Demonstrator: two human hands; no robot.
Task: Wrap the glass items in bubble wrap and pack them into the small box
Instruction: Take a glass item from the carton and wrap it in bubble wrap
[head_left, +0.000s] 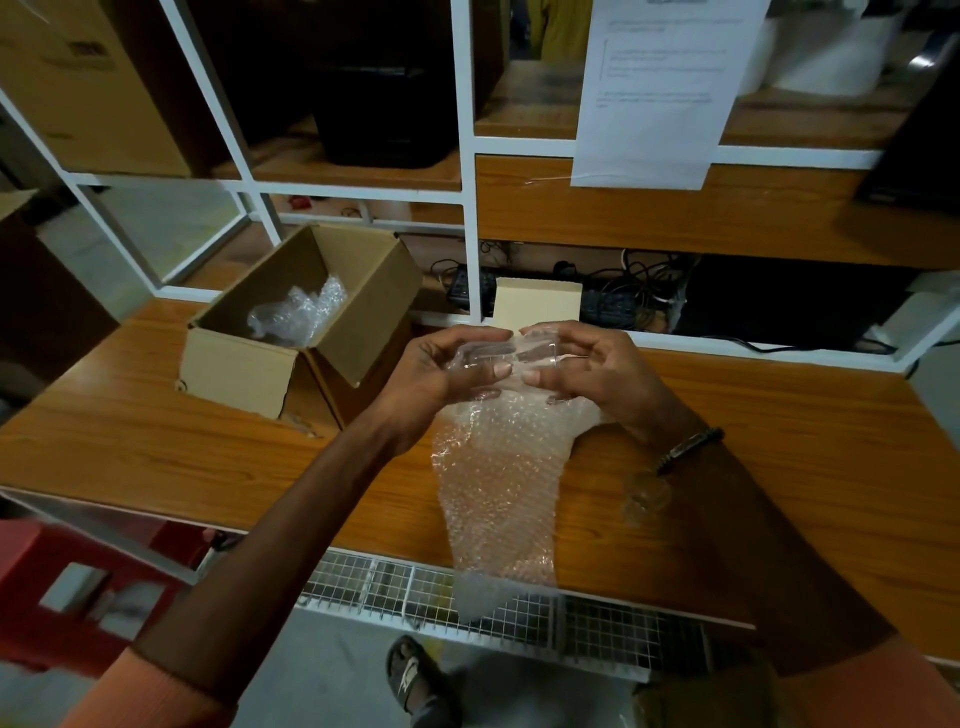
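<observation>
I observe my left hand (452, 374) and right hand (587, 369) both clamped on a glass item (511, 353) above the worktop (156, 447), bubble wrap (498, 483) trailing beneath, the small box (291, 322) open at left.

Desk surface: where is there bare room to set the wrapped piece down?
Bare wood left of the bubble wrap, in front of the small box. Also far right. Crowded near the clear glass item under the right wrist.

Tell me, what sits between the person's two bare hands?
A small clear glass item, bedded on the bubble wrap sheet, held by left hand and right hand; head view.
</observation>
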